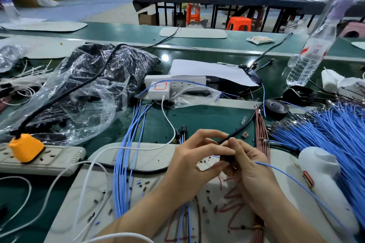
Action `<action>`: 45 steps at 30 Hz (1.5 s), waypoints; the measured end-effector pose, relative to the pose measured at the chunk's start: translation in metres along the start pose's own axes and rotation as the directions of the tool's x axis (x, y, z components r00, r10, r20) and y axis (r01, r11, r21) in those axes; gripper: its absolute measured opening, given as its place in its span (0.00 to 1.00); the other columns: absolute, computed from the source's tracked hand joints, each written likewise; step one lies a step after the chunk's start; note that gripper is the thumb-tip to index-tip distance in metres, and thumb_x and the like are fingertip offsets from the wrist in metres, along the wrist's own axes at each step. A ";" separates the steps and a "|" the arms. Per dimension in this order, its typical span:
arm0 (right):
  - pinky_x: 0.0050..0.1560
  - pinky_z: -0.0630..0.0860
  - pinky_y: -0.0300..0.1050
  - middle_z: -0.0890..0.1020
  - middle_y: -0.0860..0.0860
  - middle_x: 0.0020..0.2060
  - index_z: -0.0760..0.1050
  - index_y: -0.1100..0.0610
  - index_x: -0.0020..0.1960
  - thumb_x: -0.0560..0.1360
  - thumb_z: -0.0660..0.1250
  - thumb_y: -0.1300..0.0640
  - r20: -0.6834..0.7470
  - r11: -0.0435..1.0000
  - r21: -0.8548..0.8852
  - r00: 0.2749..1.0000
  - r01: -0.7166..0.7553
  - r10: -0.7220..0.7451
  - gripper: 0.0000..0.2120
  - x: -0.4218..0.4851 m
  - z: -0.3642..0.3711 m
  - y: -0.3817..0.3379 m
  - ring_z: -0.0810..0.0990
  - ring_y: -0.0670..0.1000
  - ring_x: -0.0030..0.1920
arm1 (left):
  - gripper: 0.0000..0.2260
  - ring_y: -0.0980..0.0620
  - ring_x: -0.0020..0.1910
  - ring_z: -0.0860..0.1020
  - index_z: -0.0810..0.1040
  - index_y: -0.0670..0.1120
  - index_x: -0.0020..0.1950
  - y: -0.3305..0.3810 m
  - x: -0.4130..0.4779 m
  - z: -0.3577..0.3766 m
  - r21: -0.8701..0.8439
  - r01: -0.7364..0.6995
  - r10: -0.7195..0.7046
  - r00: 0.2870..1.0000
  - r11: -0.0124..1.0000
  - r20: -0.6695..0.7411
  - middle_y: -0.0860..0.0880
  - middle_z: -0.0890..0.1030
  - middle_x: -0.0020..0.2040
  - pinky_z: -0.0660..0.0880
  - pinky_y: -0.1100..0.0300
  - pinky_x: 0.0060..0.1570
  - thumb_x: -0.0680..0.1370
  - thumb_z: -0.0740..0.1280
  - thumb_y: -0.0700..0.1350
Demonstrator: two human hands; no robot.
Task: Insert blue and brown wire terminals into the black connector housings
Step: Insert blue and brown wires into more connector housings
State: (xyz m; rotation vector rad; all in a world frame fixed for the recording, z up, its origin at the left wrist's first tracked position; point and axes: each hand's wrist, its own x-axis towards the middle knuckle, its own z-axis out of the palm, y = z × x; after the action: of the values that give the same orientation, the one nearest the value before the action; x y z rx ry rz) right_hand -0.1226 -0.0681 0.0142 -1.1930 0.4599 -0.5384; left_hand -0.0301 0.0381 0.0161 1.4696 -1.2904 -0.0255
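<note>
Both hands meet over the white mat [150, 162]. My left hand [194, 161] and my right hand [247, 165] pinch a small black connector housing [227, 158] between their fingertips. A single blue wire [292, 178] runs from the housing out to the right, under my right hand. Brown wires [233, 199] trail on the mat below my right wrist. A bundle of finished blue wires [126, 156] lies left of my left hand. Two more black housings [180, 131] on wires lie just beyond the hands.
A big heap of loose blue wires [339, 130] fills the right side, brown wires [261, 130] beside it. A roll of black tape [276, 107], a water bottle [310, 53], a white handled tool [324, 179], a plastic bag of black parts [88, 89] and power strips [45, 159] surround the mat.
</note>
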 end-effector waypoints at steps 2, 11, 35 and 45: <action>0.31 0.70 0.35 0.77 0.51 0.31 0.79 0.53 0.34 0.65 0.69 0.44 0.003 1.000 0.026 1.000 -0.006 0.005 0.12 0.000 0.000 0.000 0.72 0.46 0.31 | 0.13 0.61 0.49 0.77 0.83 0.43 0.52 -0.001 0.000 0.000 0.043 -0.022 0.022 1.000 0.999 0.007 0.48 0.77 0.58 0.73 0.66 0.53 0.70 0.73 0.32; 0.37 0.72 0.42 0.78 0.63 0.39 0.79 0.56 0.38 0.63 0.75 0.41 -0.015 1.000 0.015 1.000 0.009 -0.009 0.18 0.003 -0.003 0.007 0.73 0.57 0.41 | 0.10 0.60 0.47 0.75 0.84 0.44 0.49 -0.006 0.000 -0.001 0.087 -0.026 0.025 1.000 0.996 0.013 0.50 0.78 0.56 0.74 0.64 0.50 0.71 0.73 0.35; 0.27 0.74 0.38 0.81 0.61 0.30 0.73 0.68 0.41 0.66 0.68 0.40 -0.188 0.970 -0.195 0.966 0.143 -0.180 0.28 -0.003 -0.004 -0.002 0.77 0.52 0.26 | 0.12 0.51 0.42 0.81 0.73 0.50 0.45 -0.005 -0.001 0.005 -0.103 0.167 -0.165 0.986 0.981 0.028 0.52 0.81 0.43 0.79 0.55 0.47 0.71 0.72 0.36; 0.38 0.81 0.41 0.85 0.53 0.47 0.73 0.46 0.51 0.81 0.60 0.59 -0.131 0.734 -0.298 0.735 0.611 -0.665 0.09 -0.016 -0.002 -0.028 0.86 0.54 0.40 | 0.13 0.56 0.42 0.81 0.82 0.46 0.49 -0.012 0.006 -0.007 -0.066 0.199 -0.209 0.952 0.978 -0.225 0.48 0.76 0.47 0.76 0.67 0.49 0.71 0.71 0.29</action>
State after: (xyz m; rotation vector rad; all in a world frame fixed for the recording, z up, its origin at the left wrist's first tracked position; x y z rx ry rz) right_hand -0.1405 -0.0676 0.0413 -1.5327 0.2954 -1.2695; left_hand -0.0151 0.0362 0.0136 1.5165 -0.9423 -0.0178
